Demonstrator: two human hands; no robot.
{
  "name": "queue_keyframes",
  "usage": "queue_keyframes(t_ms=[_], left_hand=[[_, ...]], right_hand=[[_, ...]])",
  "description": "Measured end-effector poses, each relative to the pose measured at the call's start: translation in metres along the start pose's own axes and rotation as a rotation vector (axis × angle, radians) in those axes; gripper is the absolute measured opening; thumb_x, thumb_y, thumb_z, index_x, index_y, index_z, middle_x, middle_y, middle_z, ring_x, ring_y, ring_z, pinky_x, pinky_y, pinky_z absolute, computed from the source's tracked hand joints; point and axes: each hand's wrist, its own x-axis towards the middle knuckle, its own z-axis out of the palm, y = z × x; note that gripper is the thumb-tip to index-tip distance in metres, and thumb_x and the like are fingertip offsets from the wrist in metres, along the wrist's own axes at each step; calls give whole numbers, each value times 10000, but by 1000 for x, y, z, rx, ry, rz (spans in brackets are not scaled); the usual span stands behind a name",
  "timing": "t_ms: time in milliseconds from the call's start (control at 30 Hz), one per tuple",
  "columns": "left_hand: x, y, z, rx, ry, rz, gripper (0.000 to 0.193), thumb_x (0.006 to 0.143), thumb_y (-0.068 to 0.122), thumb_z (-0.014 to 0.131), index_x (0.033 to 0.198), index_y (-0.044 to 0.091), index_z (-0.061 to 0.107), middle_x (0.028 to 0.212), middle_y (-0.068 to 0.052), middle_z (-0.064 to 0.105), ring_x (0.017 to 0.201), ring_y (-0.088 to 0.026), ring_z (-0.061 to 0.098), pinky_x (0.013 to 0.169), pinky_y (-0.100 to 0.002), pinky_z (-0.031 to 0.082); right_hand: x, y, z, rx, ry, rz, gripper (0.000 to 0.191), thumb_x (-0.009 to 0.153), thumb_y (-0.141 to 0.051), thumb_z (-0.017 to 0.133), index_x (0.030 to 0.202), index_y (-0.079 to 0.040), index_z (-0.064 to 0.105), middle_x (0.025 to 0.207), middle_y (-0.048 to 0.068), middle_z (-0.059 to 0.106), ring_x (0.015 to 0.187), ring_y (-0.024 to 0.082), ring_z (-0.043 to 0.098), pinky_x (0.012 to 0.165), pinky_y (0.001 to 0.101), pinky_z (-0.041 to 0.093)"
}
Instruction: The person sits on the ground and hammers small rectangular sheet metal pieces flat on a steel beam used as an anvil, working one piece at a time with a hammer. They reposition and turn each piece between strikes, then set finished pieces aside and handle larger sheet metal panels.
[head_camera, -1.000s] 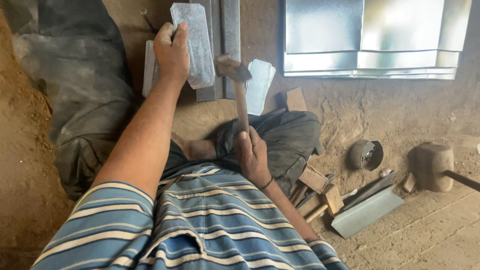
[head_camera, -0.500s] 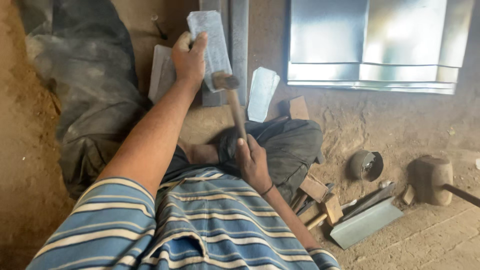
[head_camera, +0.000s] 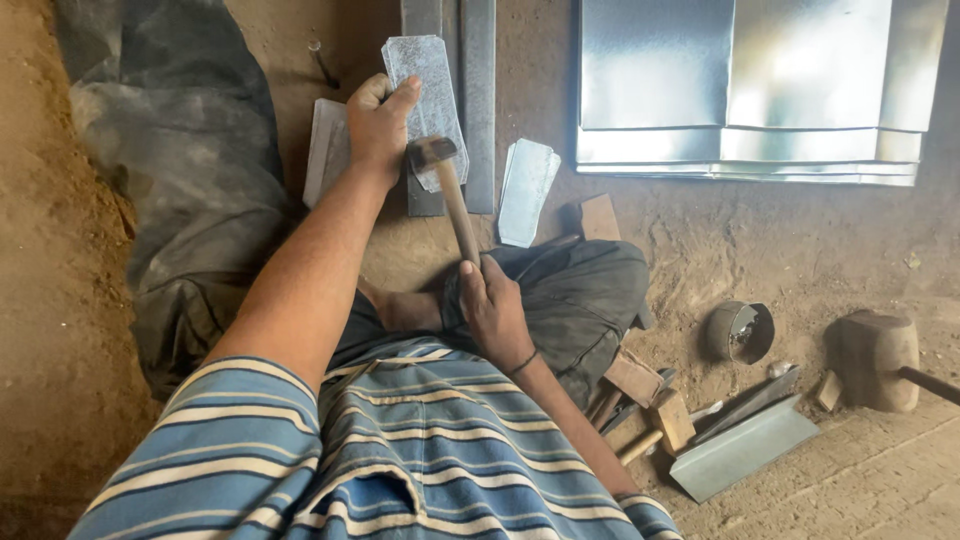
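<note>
Head view, looking down over my blue-and-cream striped shirt (head_camera: 400, 450) to the packed brown dirt floor (head_camera: 760, 250) where I sit cross-legged. My left hand (head_camera: 378, 125) is closed around the edge of a small flat piece of dull grey galvanised sheet metal with clipped corners (head_camera: 428, 85), pressing it down on a long, narrow steel bar (head_camera: 478, 100) that lies on the floor. My right hand (head_camera: 492, 305) grips the pale wooden handle of a hammer with a dark, worn steel head (head_camera: 432, 153); the head sits at the lower edge of the piece, just beside my left thumb. A second clipped sheet-metal piece (head_camera: 526, 190) lies just right of the bar, and a third (head_camera: 327, 150) lies under my left wrist. Folded shiny sheet-metal panels (head_camera: 750, 90) are stacked at upper right. Near my right knee are a wooden mallet (head_camera: 668, 425), a flat grey metal offcut (head_camera: 745, 450), a small round metal can (head_camera: 740, 332) and a heavy rounded wooden mallet head (head_camera: 880, 358). A crumpled dark tarpaulin (head_camera: 180, 180) lies to my left.
</note>
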Motion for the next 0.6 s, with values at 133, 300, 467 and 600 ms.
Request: queue_keyframes(t_ms=[133, 300, 467, 600], left_hand=[[-1, -1, -1, 104, -27, 66, 239, 954, 210, 731, 770, 99, 626, 739, 86, 537, 700, -43, 446, 622, -275, 408], [-12, 33, 6, 204, 6, 9, 303, 950, 241, 764, 756, 79, 597, 722, 66, 539, 690, -67, 449, 617, -301, 412], [-55, 66, 34, 758, -8, 311, 273, 1043, 294, 699, 956, 38, 658, 836, -111, 677, 754, -228, 638, 693, -380, 484], [-90, 23, 111, 853, -133, 202, 292, 985, 335, 677, 1128, 81, 670, 986, -208, 719, 933, -391, 698, 762, -472, 526]], right_hand=[[4, 9, 6, -7, 12, -11, 358, 1073, -329, 484, 933, -2, 523, 648, 99, 572, 562, 190, 573, 539, 364, 455], [1, 27, -16, 524, -22, 185, 286, 1094, -307, 506, 951, -64, 555, 692, -14, 480, 571, 98, 435, 478, 271, 362], [-39, 65, -81, 727, 229, 261, 322, 1093, -358, 489, 875, -124, 459, 650, -14, 407, 488, 95, 375, 400, 249, 306], [-47, 100, -103, 784, 455, 350, 329, 1067, -409, 473, 894, -129, 488, 641, 3, 412, 474, 113, 383, 404, 269, 328]])
